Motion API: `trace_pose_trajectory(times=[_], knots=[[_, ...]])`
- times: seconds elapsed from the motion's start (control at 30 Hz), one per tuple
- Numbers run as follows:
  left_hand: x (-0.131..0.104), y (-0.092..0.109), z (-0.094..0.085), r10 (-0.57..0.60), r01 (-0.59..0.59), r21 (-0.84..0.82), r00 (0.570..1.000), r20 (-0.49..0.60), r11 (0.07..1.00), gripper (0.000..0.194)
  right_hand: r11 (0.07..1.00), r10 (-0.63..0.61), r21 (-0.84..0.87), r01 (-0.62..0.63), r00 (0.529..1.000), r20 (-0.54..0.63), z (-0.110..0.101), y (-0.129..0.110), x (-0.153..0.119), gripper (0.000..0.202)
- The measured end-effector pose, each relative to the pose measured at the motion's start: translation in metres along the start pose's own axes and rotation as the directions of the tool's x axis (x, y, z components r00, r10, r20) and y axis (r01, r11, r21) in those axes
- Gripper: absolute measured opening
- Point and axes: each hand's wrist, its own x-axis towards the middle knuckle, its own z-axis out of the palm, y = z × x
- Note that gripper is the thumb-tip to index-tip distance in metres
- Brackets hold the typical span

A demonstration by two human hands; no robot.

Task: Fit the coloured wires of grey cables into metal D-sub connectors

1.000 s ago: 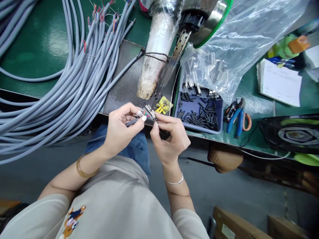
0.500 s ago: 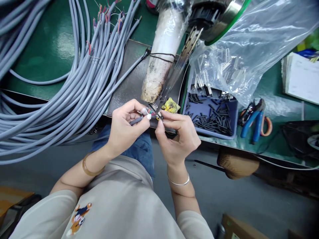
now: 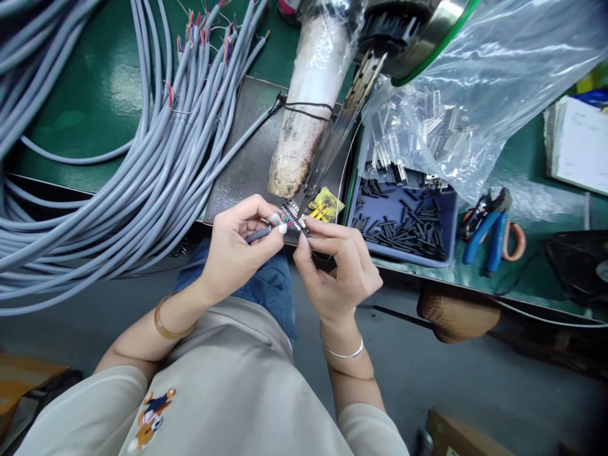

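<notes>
Between thumb and fingers, my left hand [image 3: 244, 240] pinches the end of a grey cable [image 3: 259, 235], whose thin coloured wires [image 3: 285, 219] fan out toward a metal connector [image 3: 295, 211]. My right hand [image 3: 339, 263] is closed at the fingertips on the right end of that connector. White covers wrap the left thumb and a fingertip. Right above the connector is the dark tip of a soldering iron [image 3: 311, 180], fixed along a white wrapped holder [image 3: 308, 95]. A crumpled yellow pad [image 3: 325, 205] lies beside the tip. Whether the tip touches a wire is too small to tell.
A large bundle of grey cables [image 3: 156, 171] covers the bench's left. On the right are a blue tray [image 3: 449, 237] of black tubes, a clear bag [image 3: 513, 82] with connectors, blue-handled pliers [image 3: 496, 234] and a paper pad [image 3: 579, 145]. A green-rimmed spool [image 3: 439, 38] stands behind.
My hands have shifted very slightly, and the connector is turned a little under the iron tip. The view has moved slightly. Both hands keep their hold.
</notes>
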Motion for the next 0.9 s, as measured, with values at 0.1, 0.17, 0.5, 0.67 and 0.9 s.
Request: trace_pose_trajectory(times=[0.1, 0.17, 0.5, 0.67, 0.9], knots=[[-0.002, -0.001, -0.003, 0.049, -0.050, 0.007, 0.998, 0.042, 0.999, 0.009, 0.997, 0.052, 0.061, -0.051, 0.999, -0.014, 0.000, 0.001, 0.001, 0.021], [-0.003, -0.003, -0.006, 0.092, -0.096, 0.054, 0.993, 0.076, 0.994, 0.008, 0.992, 0.079, 0.098, -0.077, 0.997, -0.010, -0.001, 0.000, 0.002, 0.020], [0.000, -0.003, -0.012, 0.224, -0.253, 0.261, 0.965, 0.133, 0.932, 0.007, 0.986, 0.088, 0.137, -0.092, 0.996, 0.031, 0.000, 0.003, 0.007, 0.019], [0.002, -0.001, -0.013, 0.135, -0.156, 0.190, 0.983, 0.121, 0.969, 0.006, 0.985, 0.096, 0.143, -0.101, 0.995, 0.035, 0.001, 0.004, 0.008, 0.018], [0.001, -0.003, -0.013, 0.150, -0.171, 0.224, 0.983, 0.108, 0.960, 0.006, 0.987, 0.090, 0.132, -0.093, 0.995, 0.035, 0.002, 0.003, 0.009, 0.018]])
